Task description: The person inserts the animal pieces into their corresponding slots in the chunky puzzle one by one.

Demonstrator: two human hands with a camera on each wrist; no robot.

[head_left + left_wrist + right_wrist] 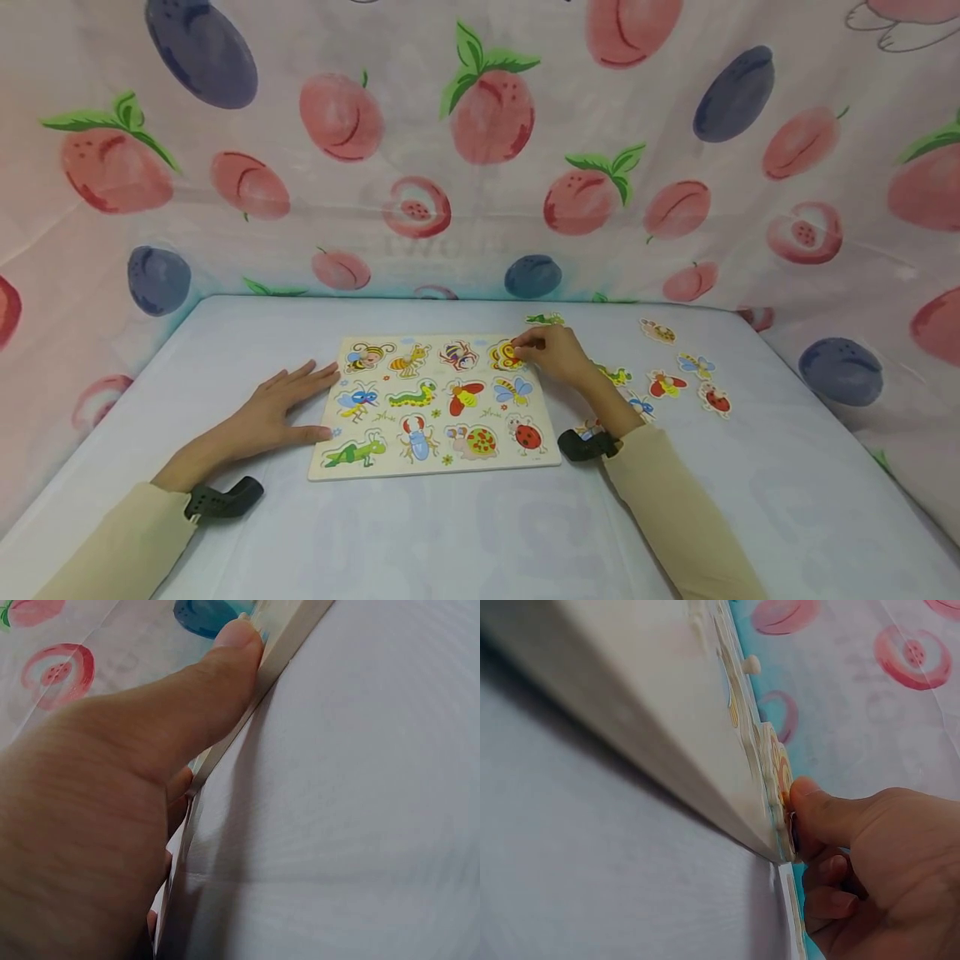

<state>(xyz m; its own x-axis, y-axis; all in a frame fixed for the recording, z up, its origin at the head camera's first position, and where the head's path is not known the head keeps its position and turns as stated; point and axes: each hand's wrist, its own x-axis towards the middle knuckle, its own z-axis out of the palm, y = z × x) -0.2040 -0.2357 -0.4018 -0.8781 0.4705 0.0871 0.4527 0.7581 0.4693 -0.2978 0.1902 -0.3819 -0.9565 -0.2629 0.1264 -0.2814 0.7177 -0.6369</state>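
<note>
- Wooden, rectangular insect puzzle board (382,417) with shaped recesses lies on the white worktop (450,533).
- Right grip (556,353) pinches the yellow butterfly piece (505,356) at the board's far right corner.
- Left grip (272,421), fingers spread, touches the board's left edge.

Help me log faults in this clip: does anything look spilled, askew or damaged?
Nothing plainly odd stands out; no spill or damage shows. Loose pieces lie scattered beside the puzzle board. The butterfly piece looks slightly raised, but the right hand pinches it.
</note>
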